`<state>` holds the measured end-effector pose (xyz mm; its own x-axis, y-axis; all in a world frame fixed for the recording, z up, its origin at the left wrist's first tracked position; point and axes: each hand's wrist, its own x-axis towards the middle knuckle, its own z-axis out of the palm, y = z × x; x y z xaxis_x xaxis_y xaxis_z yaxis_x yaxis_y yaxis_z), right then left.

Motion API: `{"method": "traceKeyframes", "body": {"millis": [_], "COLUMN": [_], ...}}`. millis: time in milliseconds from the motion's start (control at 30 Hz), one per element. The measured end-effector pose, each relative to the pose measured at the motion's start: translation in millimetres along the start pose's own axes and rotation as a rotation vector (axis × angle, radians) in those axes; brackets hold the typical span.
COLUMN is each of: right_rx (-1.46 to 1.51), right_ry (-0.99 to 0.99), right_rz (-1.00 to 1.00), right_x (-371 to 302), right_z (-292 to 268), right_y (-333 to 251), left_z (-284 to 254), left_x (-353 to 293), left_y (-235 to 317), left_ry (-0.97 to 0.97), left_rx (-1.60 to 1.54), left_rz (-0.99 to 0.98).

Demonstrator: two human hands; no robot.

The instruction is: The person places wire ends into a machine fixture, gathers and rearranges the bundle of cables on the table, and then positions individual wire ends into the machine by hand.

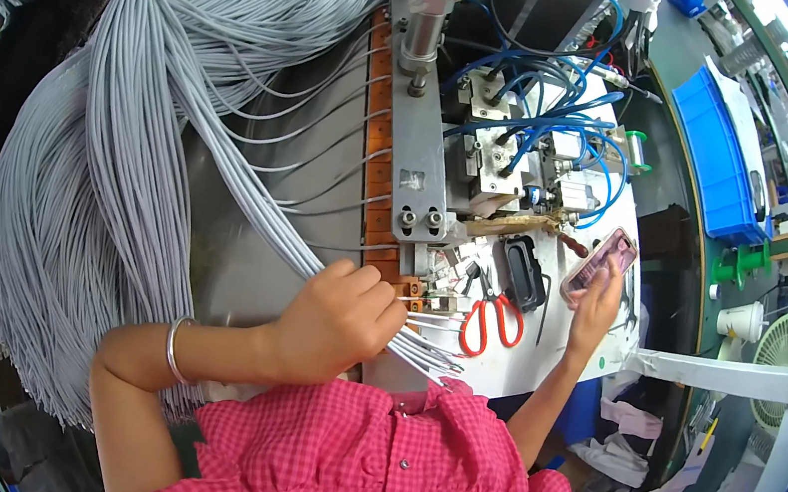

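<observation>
No readable words, numbers or signs being shown. On lit screen of phone (599, 259), fine marks being displayed, too small to be read. On metal bar (419, 139), pale patch (411, 180) being carried, no lettering being made out there.

Scissors (486, 304) & blk tray (523, 272) block btwn cables (258, 207) & phone (606, 254); tabletop (502, 373) free nr. front.

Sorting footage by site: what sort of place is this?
Probably a factory or workshop station for cable assembly. Signs: the great bundles of grey cables, the metal fixture with blue tubing beside it, and the red-handled scissors on the white worktop.
</observation>
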<state>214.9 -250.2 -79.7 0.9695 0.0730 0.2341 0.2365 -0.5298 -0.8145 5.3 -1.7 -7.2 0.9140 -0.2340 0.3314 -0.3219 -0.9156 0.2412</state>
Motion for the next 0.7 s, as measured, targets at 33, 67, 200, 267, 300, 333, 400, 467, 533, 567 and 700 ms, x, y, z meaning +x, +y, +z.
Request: {"method": "traceKeyframes", "body": {"millis": [33, 67, 200, 267, 300, 333, 400, 467, 533, 567, 700], "right_rx": [0.144, 0.248, 1.037, 1.27, 1.337, 1.346, 1.394, 1.034, 0.879, 0.796, 0.922], "right_ry": [0.03, -0.047, -1.056, -1.139, -1.195, -1.194, -1.048, -0.54, -0.428, -0.473, -0.715], "right_rz": [-0.044, -0.173, -0.857, -0.841, -0.855, -0.85, -0.887, -0.628, -0.215, -0.103, 0.181], "right_x": [-5.1, -14.0, -39.9, -62.5, -68.2, -68.6, -65.5, -63.3, -56.2, -57.1, -78.2], "right_z": [-6.1, -14.5, -35.6, -34.0, -32.3, -30.3, -20.7, -7.4, 12.7, 27.5, 49.5], "right_y": [-23.2, -48.3, -136.0, -158.8, -163.0, -162.7, -150.9, -131.9, -109.3, -99.6, -74.9], "left_z": [0.8, 1.7, 4.2, 4.2, 3.5, 2.1, -1.6, -2.3, -2.4, -2.4, -1.2], "left_x": [0.6, 1.5, 2.6, 1.4, 0.6, -0.6, -3.3, -2.8, -2.2, -1.8, -0.3], "left_y": [-0.2, -0.2, 1.0, 2.5, 2.8, 2.9, 2.8, 1.7, 1.3, 1.1, 1.0], "left_ry": [0.005, 0.007, 0.06, 0.08, 0.078, 0.076, 0.069, 0.071, 0.079, 0.085, 0.077], "left_rx": [-0.016, -0.035, -0.094, -0.116, -0.104, -0.087, -0.06, -0.044, -0.035, -0.032, -0.02], "left_rz": [0.007, 0.016, 0.073, 0.092, 0.059, 0.021, -0.035, -0.063, -0.078, -0.073, -0.063]}}
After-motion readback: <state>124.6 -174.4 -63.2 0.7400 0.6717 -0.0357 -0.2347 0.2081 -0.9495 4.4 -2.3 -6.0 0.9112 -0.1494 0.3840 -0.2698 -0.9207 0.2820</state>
